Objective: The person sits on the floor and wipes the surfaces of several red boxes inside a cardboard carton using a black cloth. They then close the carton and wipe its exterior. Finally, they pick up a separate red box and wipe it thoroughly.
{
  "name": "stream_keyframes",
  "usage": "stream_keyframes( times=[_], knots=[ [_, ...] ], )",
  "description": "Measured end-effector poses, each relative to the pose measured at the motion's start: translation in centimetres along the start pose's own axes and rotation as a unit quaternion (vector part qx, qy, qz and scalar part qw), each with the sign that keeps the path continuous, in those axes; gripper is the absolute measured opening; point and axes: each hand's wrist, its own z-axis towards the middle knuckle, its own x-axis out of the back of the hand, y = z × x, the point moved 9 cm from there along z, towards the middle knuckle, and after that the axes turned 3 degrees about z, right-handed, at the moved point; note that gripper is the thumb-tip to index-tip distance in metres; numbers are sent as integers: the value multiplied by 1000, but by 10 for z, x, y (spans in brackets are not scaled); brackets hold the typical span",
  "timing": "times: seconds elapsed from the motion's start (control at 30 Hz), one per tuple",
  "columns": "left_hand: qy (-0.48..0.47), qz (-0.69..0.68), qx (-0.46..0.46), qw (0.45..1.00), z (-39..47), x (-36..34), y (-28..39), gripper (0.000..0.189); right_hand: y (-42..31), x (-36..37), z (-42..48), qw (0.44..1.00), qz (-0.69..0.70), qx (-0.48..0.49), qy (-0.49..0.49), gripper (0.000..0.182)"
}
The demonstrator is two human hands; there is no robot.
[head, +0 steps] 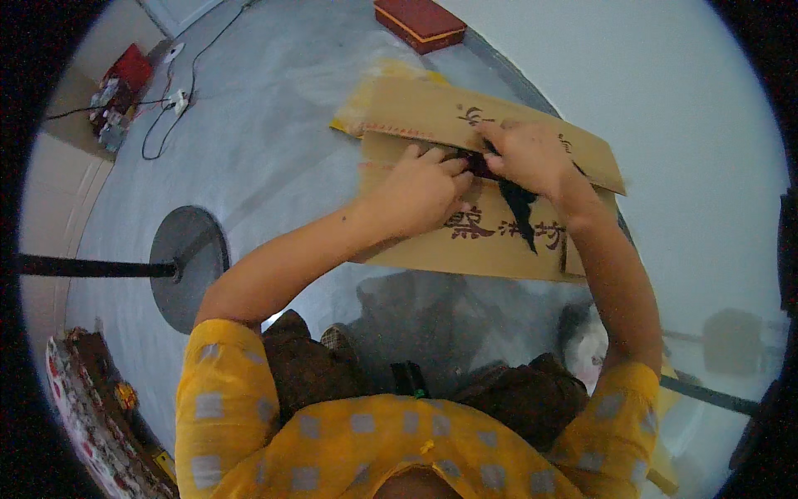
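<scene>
A brown cardboard box [418,246] with dark printed writing lies on the floor before me, against the white wall. Its upper flap [424,106] is partly raised, leaving a narrow dark gap. My left hand [430,187] rests over the front panel with its fingertips at this gap; whether they pinch anything is hidden. My right hand [530,156] grips the flap's edge, index finger on top and thumb beneath. A pointed piece of black material [522,212], perhaps cloth or plastic, hangs out over the front panel below my right hand.
A yellow plastic bag [355,112] lies behind the box. Farther back stands a dark red box [421,25] by the wall. On the left are a round stand base [187,268] with a pole, and a power strip [179,101] with loose cables on the grey floor.
</scene>
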Motion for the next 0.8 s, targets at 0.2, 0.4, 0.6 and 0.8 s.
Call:
stream_keyframes(
  times=[0.2,0.4,0.6,0.8],
  knots=[
    [207,-76,22,975,0,38,-12,45,-5,-13,-18,997,-36,-16,64,40],
    [146,75,194,967,-5,5,-77,52,81,45,-48,935,231,-183,197,40],
    [130,41,185,973,7,0,-72,51,162,-4,-94,932,-78,-293,200,48],
    [154,63,189,968,3,3,-74,46,72,-34,-2,953,68,-239,172,63]
  ],
)
